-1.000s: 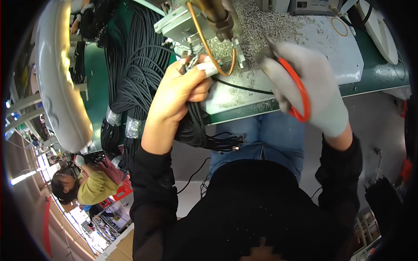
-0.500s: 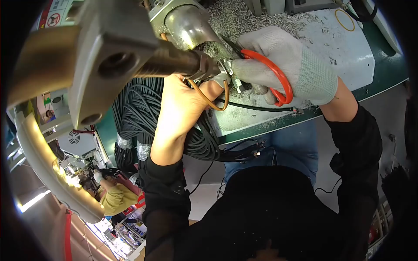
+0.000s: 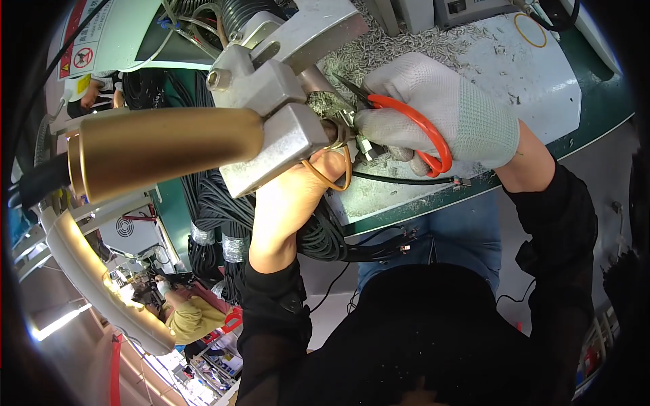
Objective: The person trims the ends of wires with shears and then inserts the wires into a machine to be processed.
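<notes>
Your white worktop [image 3: 542,74], green-edged and littered with small metal clippings [image 3: 399,40], sits above a factory floor where another person [image 3: 183,314] works below left. Your gloved right hand [image 3: 440,111] is closed around orange-handled snips [image 3: 413,132]. Your bare left hand [image 3: 298,196] pinches a black cable [image 3: 406,179] under the metal press head [image 3: 277,108]; bundled black cables [image 3: 217,223] hang beside the bench.

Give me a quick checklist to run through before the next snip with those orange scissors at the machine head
1. Right hand gloved, gripping the orange scissors: ok.
2. Left hand bare, close under the blades: not ok.
3. Black cable lying flat on the bench top: ok.
4. Blade tips on the right spot: cannot tell, hidden behind the metal machine head.
5. Bench littered with metal offcuts: not ok.
</notes>
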`<state>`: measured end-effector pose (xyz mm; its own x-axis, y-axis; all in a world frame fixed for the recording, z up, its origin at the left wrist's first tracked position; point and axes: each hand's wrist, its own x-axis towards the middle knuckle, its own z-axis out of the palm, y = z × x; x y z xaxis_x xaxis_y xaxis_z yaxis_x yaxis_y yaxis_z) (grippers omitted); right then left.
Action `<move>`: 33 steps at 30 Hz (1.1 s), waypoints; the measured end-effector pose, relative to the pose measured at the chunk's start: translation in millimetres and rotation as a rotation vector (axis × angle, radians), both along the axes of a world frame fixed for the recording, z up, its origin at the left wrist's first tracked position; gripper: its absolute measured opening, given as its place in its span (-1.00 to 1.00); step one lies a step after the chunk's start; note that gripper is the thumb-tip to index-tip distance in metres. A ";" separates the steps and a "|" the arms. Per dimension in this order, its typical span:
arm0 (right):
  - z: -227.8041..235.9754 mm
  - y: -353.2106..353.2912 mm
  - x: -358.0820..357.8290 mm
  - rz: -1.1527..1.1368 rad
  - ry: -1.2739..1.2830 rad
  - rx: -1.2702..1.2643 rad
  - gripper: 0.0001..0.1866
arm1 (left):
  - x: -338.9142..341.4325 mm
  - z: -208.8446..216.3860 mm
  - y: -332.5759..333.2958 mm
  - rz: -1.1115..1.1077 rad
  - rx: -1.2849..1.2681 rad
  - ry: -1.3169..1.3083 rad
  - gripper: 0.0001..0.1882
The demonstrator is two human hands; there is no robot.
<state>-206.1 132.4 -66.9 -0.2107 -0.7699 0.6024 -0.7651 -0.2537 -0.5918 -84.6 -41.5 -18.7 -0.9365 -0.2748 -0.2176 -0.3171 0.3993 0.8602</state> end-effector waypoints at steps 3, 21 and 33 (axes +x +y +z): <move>-1.7 -1.4 1.7 0.004 -0.063 0.021 -0.81 | 0.9 0.5 -0.2 -0.010 -0.056 -0.026 -0.77; 46.6 52.1 76.4 -0.485 -0.434 0.344 -0.80 | 62.4 -10.7 1.1 0.164 0.926 0.148 -0.87; 78.2 53.6 124.3 -0.328 -0.805 0.286 -0.81 | 93.7 24.7 45.8 -0.307 0.318 0.108 -0.80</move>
